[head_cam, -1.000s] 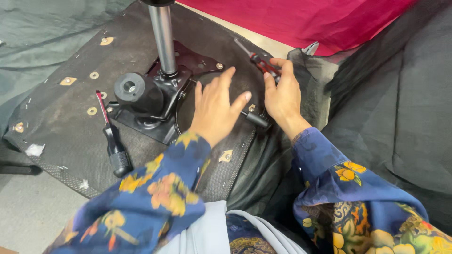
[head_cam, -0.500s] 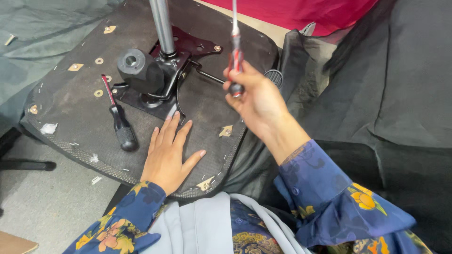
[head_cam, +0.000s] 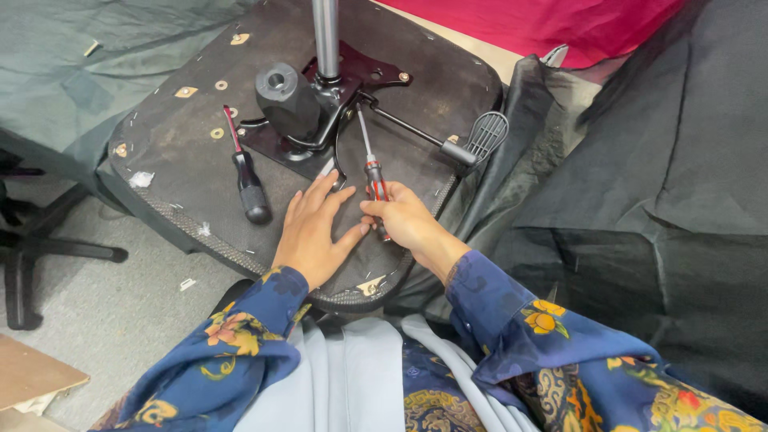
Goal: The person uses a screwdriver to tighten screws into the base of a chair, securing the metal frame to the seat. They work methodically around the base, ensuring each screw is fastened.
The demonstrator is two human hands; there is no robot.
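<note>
The right hand grips a screwdriver by its red-and-black handle; the thin steel shaft slants up and away, its tip reaching the black metal mechanism plate bolted to the upturned chair seat. The left hand lies flat and spread on the seat's dark woven underside, just beside the right hand, holding nothing. A second screwdriver, with a black handle and red-banded shaft, lies on the seat left of the plate. A grey gas cylinder rises from the plate, and a black lever runs off to its right.
</note>
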